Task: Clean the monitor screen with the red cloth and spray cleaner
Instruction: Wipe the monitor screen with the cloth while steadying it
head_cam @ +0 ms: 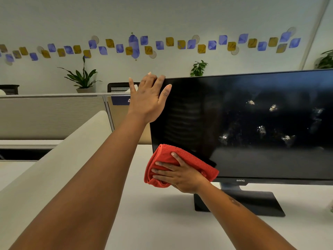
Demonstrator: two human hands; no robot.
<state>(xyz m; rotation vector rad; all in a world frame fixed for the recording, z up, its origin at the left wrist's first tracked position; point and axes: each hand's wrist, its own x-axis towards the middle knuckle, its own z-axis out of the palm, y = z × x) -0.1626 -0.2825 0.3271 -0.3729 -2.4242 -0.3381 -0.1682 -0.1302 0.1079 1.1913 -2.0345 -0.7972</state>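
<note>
White table (pixel 162 222) in an open office: a person's right hand (pixel 182 175), fingers spread flat, presses a folded red cloth (pixel 194 159) against the lower left corner of a dark, smeared monitor (pixel 252 123) standing on the table. Farther up, the left hand (pixel 147 100) grips the screen's top left corner, fingers over the edge, thumb in front. A potted plant (pixel 82 78) stands by the wall behind.

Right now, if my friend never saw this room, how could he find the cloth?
Find the big black monitor on the white desk. Go to its bottom left corner, where the right hand presses a bunched cloth against it. It is the only bright red thing there.
</note>
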